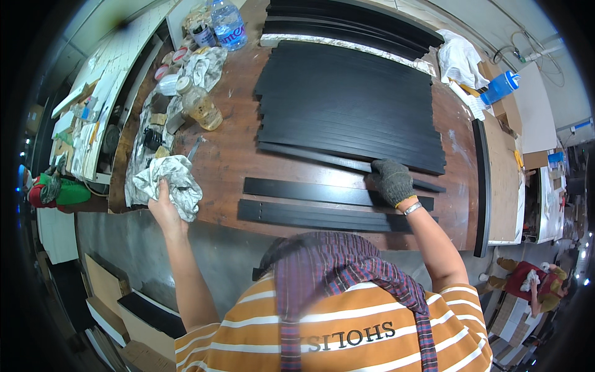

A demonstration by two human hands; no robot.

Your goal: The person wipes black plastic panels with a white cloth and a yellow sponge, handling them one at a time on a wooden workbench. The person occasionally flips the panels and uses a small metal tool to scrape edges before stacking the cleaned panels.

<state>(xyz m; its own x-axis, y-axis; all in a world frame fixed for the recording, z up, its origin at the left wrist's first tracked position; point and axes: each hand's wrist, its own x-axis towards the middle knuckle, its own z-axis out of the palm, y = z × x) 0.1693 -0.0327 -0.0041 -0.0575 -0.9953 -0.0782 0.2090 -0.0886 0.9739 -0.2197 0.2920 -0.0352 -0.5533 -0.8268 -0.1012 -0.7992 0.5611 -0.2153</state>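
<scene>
My left hand grips a crumpled white-and-grey rag at the table's near left edge. A dark grey knit glove covers my right hand, which is closed on a narrow black slat. That slat lies slightly askew along the near side of a broad layer of black slats, placed side by side. My fingertips are partly hidden under the glove's curve. Closer to me, two more black slats lie apart, the upper one and the lower one, both reaching below my right wrist.
On the brown table, a cloudy jar, a water bottle and stained cloths stand at left. More black slats lie at the back. A blue bottle and white cloth sit right. A co-worker is far right.
</scene>
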